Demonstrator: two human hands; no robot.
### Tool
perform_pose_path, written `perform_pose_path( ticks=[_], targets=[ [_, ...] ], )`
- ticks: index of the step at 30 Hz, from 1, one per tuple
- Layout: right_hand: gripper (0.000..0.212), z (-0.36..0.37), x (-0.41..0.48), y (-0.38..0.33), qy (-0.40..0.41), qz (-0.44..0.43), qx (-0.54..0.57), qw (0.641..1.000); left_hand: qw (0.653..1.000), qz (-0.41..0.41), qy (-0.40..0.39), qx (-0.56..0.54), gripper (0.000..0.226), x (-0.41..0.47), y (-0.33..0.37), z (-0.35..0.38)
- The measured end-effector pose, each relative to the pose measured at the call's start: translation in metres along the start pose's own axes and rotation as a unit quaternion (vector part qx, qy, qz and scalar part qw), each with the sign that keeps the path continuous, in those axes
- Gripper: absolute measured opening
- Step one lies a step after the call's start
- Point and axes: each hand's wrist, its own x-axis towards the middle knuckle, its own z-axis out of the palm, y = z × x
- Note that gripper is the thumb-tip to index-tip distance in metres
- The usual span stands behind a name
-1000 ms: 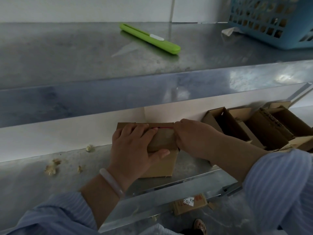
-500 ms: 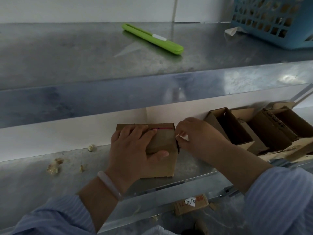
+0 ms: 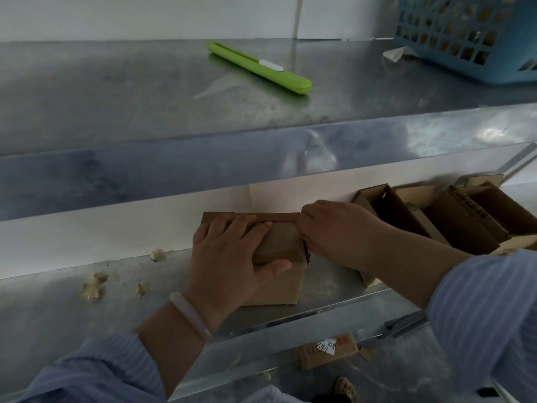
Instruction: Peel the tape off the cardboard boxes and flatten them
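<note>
A small closed cardboard box (image 3: 283, 282) stands on the lower metal shelf (image 3: 52, 309), its top sealed with clear tape over a thin red line. My left hand (image 3: 232, 257) lies flat on the box top, thumb wrapped over the front edge, and holds the box down. My right hand (image 3: 334, 231) is at the box's upper right corner, fingertips pinched together at the tape's end there. What the fingertips hold is too small to make out.
Several opened cardboard boxes (image 3: 453, 219) lean in a row to the right on the same shelf. Crumpled tape scraps (image 3: 93, 286) lie at the left. On the upper shelf rest a green utility knife (image 3: 258, 66) and a blue plastic basket (image 3: 476, 33). A flattened box (image 3: 328, 350) lies on the floor.
My right hand has slid back against the box's right corner after lifting slightly away half a second ago. My left hand stays pressed on the box.
</note>
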Motion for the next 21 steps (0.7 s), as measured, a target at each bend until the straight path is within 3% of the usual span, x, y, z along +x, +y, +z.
perform_pose_path(
  ticks=[3,6,8,11,18,21],
  targets=[
    [0.020,0.005,-0.001,0.004,0.005,0.008,0.014,1.000,1.000,0.003,0.000,0.001,0.073,0.001,0.001,0.000],
    [0.005,0.003,-0.004,0.009,-0.007,0.097,0.086,0.992,1.000,0.002,-0.001,-0.004,0.073,0.000,0.001,-0.001],
    [0.007,0.000,-0.008,0.009,-0.017,0.181,0.225,0.957,1.000,-0.004,-0.009,-0.008,0.075,-0.001,-0.001,-0.002],
    [0.019,-0.001,-0.011,0.002,-0.031,0.239,0.371,0.897,1.000,-0.011,-0.013,-0.010,0.077,-0.002,-0.005,-0.003],
    [0.032,-0.003,-0.002,-0.009,-0.082,0.366,0.518,0.769,1.000,0.007,-0.007,-0.010,0.076,-0.004,-0.002,-0.001],
    [0.022,-0.002,-0.001,-0.012,-0.069,0.375,0.448,0.808,1.000,0.004,-0.007,-0.005,0.075,-0.002,-0.001,0.000]
  ],
)
